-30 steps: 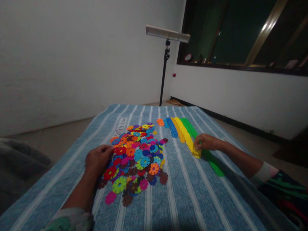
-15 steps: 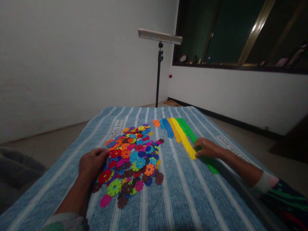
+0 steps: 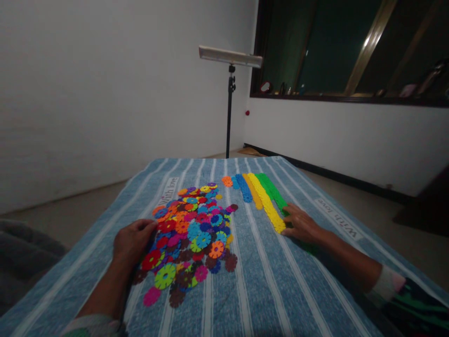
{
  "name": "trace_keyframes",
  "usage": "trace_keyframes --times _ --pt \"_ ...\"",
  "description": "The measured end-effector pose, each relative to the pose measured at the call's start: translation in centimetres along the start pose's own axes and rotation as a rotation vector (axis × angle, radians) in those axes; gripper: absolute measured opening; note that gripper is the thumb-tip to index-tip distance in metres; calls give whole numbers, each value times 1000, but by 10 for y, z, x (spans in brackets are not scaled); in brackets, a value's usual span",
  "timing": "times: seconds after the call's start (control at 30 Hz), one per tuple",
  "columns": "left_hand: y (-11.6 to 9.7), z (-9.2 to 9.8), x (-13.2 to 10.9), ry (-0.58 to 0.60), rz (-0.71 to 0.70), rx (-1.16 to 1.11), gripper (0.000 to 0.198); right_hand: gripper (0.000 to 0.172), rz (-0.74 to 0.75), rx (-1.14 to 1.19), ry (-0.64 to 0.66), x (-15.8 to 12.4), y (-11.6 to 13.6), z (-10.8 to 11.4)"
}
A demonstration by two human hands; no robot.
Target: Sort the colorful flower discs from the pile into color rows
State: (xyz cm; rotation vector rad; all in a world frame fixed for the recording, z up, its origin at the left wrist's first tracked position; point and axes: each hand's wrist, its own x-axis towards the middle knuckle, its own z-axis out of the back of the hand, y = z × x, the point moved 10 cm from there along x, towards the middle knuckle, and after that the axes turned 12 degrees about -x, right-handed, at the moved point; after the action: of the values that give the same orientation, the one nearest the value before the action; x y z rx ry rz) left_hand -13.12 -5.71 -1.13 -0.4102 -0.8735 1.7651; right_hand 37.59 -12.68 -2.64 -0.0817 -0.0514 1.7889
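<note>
A loose pile of toothed plastic discs (image 3: 182, 226) in many colours lies left of the middle of the cloth. At its left edge rests my left hand (image 3: 131, 241), fingers curled and pressed together; whatever may be in them is hidden. To the right, overlapping discs form rows by colour. My right hand (image 3: 302, 224) lies palm down with fingers apart, at the near end of the yellow row (image 3: 268, 206) and over the green row (image 3: 269, 188). The near part of the green row is mostly covered by this hand.
Left of the yellow row are an amber row (image 3: 253, 192), a blue row (image 3: 244, 187), a few light blue discs (image 3: 235, 182) and an orange disc (image 3: 227, 181). A striped cloth (image 3: 252, 281) covers the table. Behind stands a lamp on a pole (image 3: 229, 112).
My right hand has spread its fingers and flattened over the green and yellow rows. The left hand has kept its place beside the pile. The view has shifted slightly.
</note>
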Motion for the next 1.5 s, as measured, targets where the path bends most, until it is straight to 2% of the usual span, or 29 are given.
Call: trace_keyframes --times 0.53,0.77,1.0,1.27,1.5 --pt "-9 6 -11 -38 -26 -88 26 32 19 32 -27 0 2 -4" --pt "-4 1 -9 -28 -51 -76 32 39 2 -40 -111 -4 7 4" --pt "-7 1 -9 -18 -65 -50 32 54 -83 -195 -100 -6 21 9" --pt "0 -3 -6 -5 -47 -42 38 45 -118 -209 -81 -5 27 12" --pt "1 -2 -7 -24 -24 -81 35 49 -77 -208 -121 -7 23 12"
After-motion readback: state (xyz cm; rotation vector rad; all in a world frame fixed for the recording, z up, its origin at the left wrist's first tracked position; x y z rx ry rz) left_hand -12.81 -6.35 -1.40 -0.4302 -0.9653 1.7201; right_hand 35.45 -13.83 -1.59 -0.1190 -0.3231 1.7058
